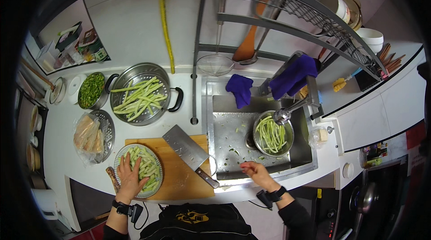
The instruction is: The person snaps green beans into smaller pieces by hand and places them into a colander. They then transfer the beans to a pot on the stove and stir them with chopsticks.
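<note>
My left hand (129,176) lies with spread fingers on top of cut green beans (152,169) in a striped-rim plate (161,176). The plate sits partly on a wooden cutting board (175,186). My right hand (259,174) hovers at the front rim of the sink (232,159), fingers loosely curled; whether it grips something small cannot be seen. Between the hands, a cleaver (187,149) rests across the board's right side, its handle towards me. Inside the sink, a metal bowl (292,135) contains long whole beans (271,135) beneath the faucet (282,116).
Behind the board stands a two-handled steamer pot (118,119) with long beans inside. To its left are a pot of chopped greens (91,89) and a bagged food item (88,135) on a perforated metal tray (108,132). A dish rack (262,18) spans the sink, with purple cloths (239,89) below.
</note>
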`<act>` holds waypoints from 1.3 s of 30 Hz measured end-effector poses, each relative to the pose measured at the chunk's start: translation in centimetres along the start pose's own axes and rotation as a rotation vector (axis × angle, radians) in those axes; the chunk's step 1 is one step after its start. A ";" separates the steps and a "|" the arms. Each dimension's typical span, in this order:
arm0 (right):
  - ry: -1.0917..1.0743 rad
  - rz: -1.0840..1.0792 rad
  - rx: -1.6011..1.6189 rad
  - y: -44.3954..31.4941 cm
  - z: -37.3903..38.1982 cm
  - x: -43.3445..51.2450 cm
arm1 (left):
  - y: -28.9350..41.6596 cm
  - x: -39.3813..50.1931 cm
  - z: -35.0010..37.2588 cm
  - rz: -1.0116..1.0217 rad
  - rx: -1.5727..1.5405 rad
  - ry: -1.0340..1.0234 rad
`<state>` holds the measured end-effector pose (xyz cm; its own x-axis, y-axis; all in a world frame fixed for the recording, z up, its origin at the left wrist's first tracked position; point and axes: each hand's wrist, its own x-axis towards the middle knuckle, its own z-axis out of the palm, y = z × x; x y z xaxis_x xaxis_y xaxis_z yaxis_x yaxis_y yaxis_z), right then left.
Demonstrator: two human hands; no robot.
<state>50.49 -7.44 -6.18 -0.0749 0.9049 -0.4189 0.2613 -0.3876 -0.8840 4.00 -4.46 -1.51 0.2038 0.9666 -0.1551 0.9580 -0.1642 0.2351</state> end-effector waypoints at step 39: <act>0.477 0.134 0.601 7.2 -20.5 8.4 | 16.4 4.6 -0.7 0.262 -0.120 0.018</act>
<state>71.44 0.95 -11.86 0.3783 0.7686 -0.5159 -0.3375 -0.4044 -0.8500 20.51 -2.54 2.27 0.4368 0.8977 -0.0575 0.8420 -0.3855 0.3774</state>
